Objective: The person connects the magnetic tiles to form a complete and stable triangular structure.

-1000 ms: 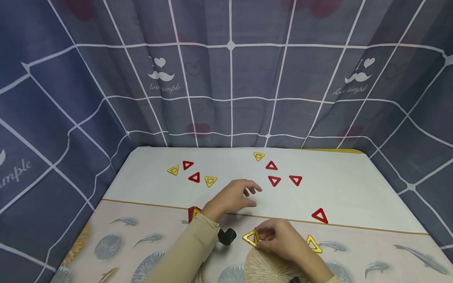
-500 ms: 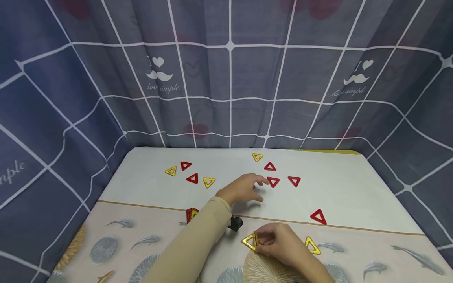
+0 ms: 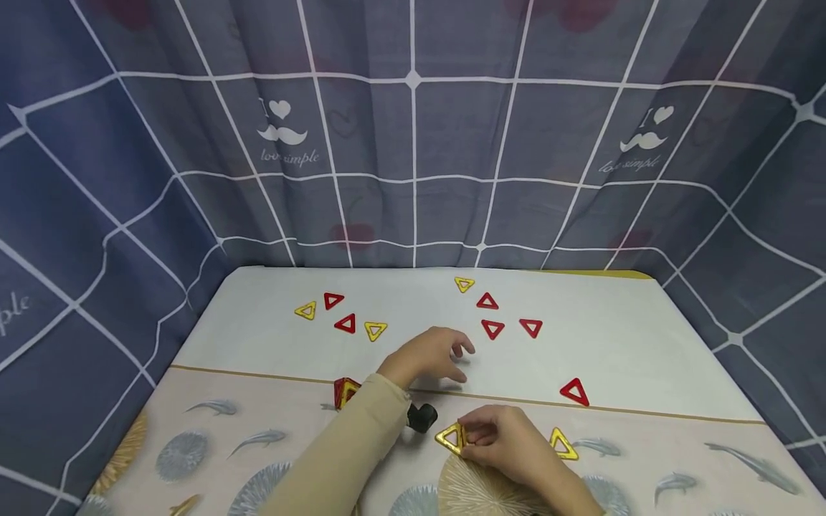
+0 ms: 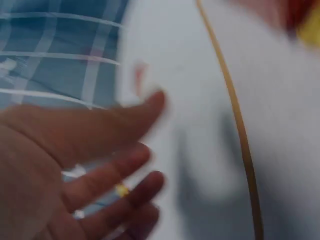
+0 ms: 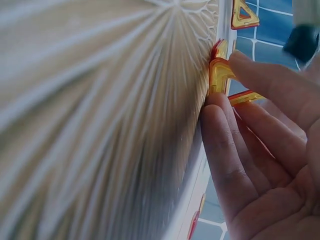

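Observation:
My right hand pinches a yellow triangle magnetic tile close over the patterned cloth. In the right wrist view, the yellow tile sits between thumb and fingers, with a second yellow piece at an angle to it. My left hand hovers over the white part of the table, thumb and fingers apart, holding nothing. Beyond its fingertips lies a red triangle tile. In the left wrist view the left hand is blurred, its shadow on the white surface.
Several red and yellow triangle tiles lie flat at the back. A red-and-yellow built shape stands beside the left sleeve. Right of the right hand lie a yellow tile and a red tile. A grid curtain surrounds the table.
My left hand reached right toward the red tiles, then drew back without anything in it. The right hand keeps its pinch on the yellow tile. The head view shifted slightly.

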A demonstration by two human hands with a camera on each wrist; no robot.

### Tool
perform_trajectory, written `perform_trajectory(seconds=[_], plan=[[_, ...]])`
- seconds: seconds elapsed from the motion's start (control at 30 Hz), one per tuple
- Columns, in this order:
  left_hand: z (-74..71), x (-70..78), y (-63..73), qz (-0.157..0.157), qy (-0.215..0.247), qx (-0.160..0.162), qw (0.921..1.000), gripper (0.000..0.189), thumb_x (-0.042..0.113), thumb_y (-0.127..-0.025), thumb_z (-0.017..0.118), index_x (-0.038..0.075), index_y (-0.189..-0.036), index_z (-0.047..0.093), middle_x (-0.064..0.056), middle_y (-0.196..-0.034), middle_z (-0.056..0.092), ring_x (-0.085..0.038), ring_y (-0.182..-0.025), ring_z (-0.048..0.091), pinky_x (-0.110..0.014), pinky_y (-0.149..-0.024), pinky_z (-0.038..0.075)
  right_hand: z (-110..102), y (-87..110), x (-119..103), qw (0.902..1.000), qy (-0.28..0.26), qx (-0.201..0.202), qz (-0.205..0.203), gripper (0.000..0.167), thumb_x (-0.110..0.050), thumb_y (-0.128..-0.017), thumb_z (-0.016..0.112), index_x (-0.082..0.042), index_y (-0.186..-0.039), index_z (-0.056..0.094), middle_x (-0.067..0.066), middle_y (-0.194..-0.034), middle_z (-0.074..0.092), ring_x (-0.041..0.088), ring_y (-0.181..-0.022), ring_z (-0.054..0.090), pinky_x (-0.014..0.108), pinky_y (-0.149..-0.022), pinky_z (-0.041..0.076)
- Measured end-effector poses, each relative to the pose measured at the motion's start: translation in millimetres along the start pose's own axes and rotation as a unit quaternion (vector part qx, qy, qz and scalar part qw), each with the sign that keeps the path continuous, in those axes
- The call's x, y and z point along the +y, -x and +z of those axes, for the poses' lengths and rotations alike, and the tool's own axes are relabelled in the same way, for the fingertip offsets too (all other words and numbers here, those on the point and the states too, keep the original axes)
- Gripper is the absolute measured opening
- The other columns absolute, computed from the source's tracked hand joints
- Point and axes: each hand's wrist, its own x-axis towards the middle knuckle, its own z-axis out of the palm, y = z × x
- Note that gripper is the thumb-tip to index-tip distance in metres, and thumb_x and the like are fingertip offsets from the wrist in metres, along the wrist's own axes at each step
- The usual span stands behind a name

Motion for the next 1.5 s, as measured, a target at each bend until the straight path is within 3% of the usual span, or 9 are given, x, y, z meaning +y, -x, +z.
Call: perform_trajectory(seconds=[0.2, 0.37, 0.53, 0.7, 0.9, 1.1, 1.5], plan=[[5.3, -7.4, 54.6, 0.029, 0.047, -0.025, 0.9981, 0.039, 0.005, -0.074, 0.089, 0.013, -0.109, 0.074, 0.001, -0.091, 0.065, -0.009, -0.078, 0.057, -0.027, -0.072, 0.048, 1, 0.0, -2, 0.9999, 0.009, 0.008, -0.003, 0.031, -0.006, -0.078, 0.086, 0.000, -0.106, 0.075, 0.004, -0.097, 0.069, 0.010, -0.080, 0.067, 0.025, -0.071, 0.056], [24.6, -22.5, 74.6, 0.048, 0.096, -0.027, 0.9939, 0.041, 0.005, -0.069, 0.092, 0.013, -0.105, 0.074, 0.004, -0.083, 0.063, -0.007, -0.073, 0.056, -0.023, -0.068, 0.045, 1, 1.2, -4, 0.9999, 0.003, 0.009, 0.012, 0.032, -0.006, -0.078, 0.086, 0.001, -0.107, 0.074, 0.005, -0.097, 0.070, 0.011, -0.081, 0.069, 0.025, -0.070, 0.056], [41.2, -32.4, 80.4, 0.046, 0.117, -0.002, 0.9921, 0.037, 0.012, -0.071, 0.093, 0.017, -0.105, 0.077, 0.009, -0.080, 0.063, -0.006, -0.074, 0.054, -0.022, -0.070, 0.044, 2, 1.6, -4, 0.9996, 0.000, 0.011, 0.026, 0.034, -0.006, -0.078, 0.086, 0.003, -0.108, 0.073, 0.005, -0.095, 0.071, 0.012, -0.080, 0.070, 0.024, -0.069, 0.056], [49.4, -37.1, 80.2, 0.067, 0.101, 0.019, 0.9924, 0.038, 0.014, -0.074, 0.091, 0.022, -0.109, 0.079, 0.013, -0.079, 0.061, -0.004, -0.077, 0.051, -0.024, -0.076, 0.041, 1, 2.3, -5, 0.9996, 0.000, 0.009, 0.026, 0.035, -0.005, -0.078, 0.085, 0.005, -0.109, 0.071, 0.006, -0.095, 0.070, 0.012, -0.080, 0.070, 0.024, -0.069, 0.056], [51.0, -40.3, 79.2, 0.096, 0.077, 0.015, 0.9923, 0.042, 0.016, -0.076, 0.089, 0.028, -0.114, 0.078, 0.016, -0.079, 0.060, -0.002, -0.082, 0.050, -0.032, -0.086, 0.032, -2, 2.9, -4, 0.9998, -0.008, 0.001, 0.017, 0.038, -0.006, -0.078, 0.086, 0.006, -0.110, 0.070, 0.006, -0.093, 0.072, 0.011, -0.079, 0.070, 0.025, -0.069, 0.056], [51.0, -41.5, 77.1, 0.104, 0.079, 0.008, 0.9914, 0.042, 0.016, -0.076, 0.088, 0.028, -0.115, 0.078, 0.017, -0.080, 0.060, -0.002, -0.081, 0.050, -0.031, -0.083, 0.030, -6, 6.1, -4, 0.9996, 0.005, 0.003, 0.029, 0.041, -0.011, -0.077, 0.088, 0.003, -0.111, 0.071, 0.004, -0.095, 0.070, 0.017, -0.082, 0.070, 0.025, -0.070, 0.055], [51.3, -42.7, 77.1, 0.105, 0.086, 0.003, 0.9907, 0.039, 0.016, -0.078, 0.087, 0.027, -0.114, 0.078, 0.017, -0.080, 0.060, -0.001, -0.083, 0.049, -0.031, -0.086, 0.030, -32, 25.0, 2, 0.9944, 0.033, 0.070, 0.072, 0.047, -0.013, -0.072, 0.091, -0.001, -0.113, 0.072, 0.014, -0.113, 0.069, 0.027, -0.094, 0.070, 0.030, -0.079, 0.056]])
